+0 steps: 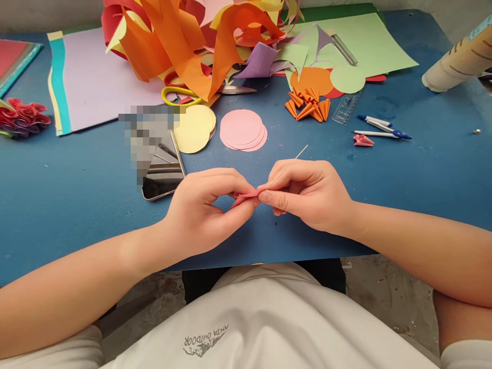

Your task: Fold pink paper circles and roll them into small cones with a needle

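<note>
A small folded piece of pink paper (245, 197) is pinched between my two hands over the table's front part. My left hand (207, 210) is closed on its left end, thumb below and fingers above. At its right end, my right hand (313, 192) pinches it between thumb and forefinger. A thin pale stick (302, 151) pokes out behind my right fingers; its lower part is hidden. Just beyond my hands lie a stack of pink paper circles (242, 128) and some yellow paper circles (191, 130). A dark, shiny phone (163, 179) lies beside my left hand.
Orange paper scraps (165, 41) heap up at the back, with yellow-handled scissors (172, 96) under them. Small orange paper cones (309, 106), a clear ruler (346, 108), a blue-white compass (380, 134) and a pink folded piece (363, 140) lie right. A bottle (457, 59) stands far right.
</note>
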### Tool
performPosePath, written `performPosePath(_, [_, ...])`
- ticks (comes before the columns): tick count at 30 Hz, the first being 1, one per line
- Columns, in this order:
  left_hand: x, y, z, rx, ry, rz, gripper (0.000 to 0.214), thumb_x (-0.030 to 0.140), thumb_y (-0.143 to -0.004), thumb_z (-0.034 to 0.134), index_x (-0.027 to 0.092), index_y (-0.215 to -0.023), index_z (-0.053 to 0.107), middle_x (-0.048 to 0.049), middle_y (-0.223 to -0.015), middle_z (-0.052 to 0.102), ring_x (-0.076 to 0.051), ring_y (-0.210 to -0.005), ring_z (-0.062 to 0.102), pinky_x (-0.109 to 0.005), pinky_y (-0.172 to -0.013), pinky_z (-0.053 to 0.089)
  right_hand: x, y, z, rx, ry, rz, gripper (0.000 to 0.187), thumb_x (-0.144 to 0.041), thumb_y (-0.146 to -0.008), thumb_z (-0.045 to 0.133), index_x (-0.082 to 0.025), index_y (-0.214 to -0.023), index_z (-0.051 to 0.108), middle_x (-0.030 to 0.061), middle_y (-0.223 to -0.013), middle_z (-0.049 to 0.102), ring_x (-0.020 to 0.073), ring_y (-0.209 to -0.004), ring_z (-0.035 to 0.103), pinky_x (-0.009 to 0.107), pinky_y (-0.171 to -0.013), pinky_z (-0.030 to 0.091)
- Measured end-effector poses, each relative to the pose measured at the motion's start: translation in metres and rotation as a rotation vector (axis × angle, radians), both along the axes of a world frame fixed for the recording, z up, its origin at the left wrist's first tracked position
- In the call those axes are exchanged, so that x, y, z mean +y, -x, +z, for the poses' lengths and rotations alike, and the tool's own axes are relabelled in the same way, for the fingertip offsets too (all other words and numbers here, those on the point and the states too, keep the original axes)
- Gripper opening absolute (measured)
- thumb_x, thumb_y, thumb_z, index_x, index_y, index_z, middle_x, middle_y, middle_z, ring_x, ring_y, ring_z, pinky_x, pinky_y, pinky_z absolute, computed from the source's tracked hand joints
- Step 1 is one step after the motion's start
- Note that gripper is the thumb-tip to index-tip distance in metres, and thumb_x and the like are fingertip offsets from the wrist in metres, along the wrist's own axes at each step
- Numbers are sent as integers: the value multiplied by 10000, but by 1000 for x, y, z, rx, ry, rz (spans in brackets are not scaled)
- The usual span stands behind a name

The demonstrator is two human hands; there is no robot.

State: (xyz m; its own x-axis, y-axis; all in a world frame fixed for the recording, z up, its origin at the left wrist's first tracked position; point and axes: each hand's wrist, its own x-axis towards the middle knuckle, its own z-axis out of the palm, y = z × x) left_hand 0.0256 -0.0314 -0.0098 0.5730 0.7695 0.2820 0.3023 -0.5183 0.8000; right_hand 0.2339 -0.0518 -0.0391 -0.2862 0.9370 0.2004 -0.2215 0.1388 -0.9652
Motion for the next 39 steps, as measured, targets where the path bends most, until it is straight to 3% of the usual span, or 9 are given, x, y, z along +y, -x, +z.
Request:
performPosePath(5, [1, 0, 0, -11, -8, -4, 146, 99, -867, 702, 180, -746, 694, -12, -704, 696, -115, -628, 610, -239, -604, 510, 2, 0, 0, 11, 32, 5, 146, -227, -789, 893, -157, -754, 770, -3, -702, 663, 86, -547, 635, 200, -474, 550])
performPosePath(14, [7, -3, 6, -58, 307, -18, 131, 176, -871, 729, 162, -741, 720, -6, -680, 662, -100, -592, 543, -204, -510, 464, 5, 0, 1, 72, 125, 33, 211, -258, -752, 926, -151, -742, 745, -20, -674, 637, 71, -524, 606, 174, -436, 528])
performPosePath(27, [5, -1, 5, -83, 295, -43, 177, 141, -867, 740, 170, -702, 682, 9, -642, 619, -88, -563, 508, -195, -482, 439, 6, 0, 3, 124, 178, 96, 261, -231, -651, 986, -147, -718, 748, -23, -658, 655, 75, -515, 622, 180, -464, 578])
performPosePath(32, [4, -1, 8, -49, 276, -63, 182, 149, -870, 718, 172, -698, 663, 0, -651, 630, -100, -577, 533, -208, -516, 478, 7, -1, 2, 109, 198, 148, 290, -269, -700, 961, -143, -705, 699, -32, -654, 633, 72, -498, 614, 184, -458, 573])
performPosePath(39, [4, -1, 7, -26, 215, -58, 183, 146, -865, 718, 174, -695, 656, 8, -650, 638, -94, -586, 540, -199, -540, 488, 6, -1, 2, 132, 224, 114, 307, -241, -632, 995, -145, -696, 711, -38, -650, 628, 68, -504, 607, 173, -450, 563])
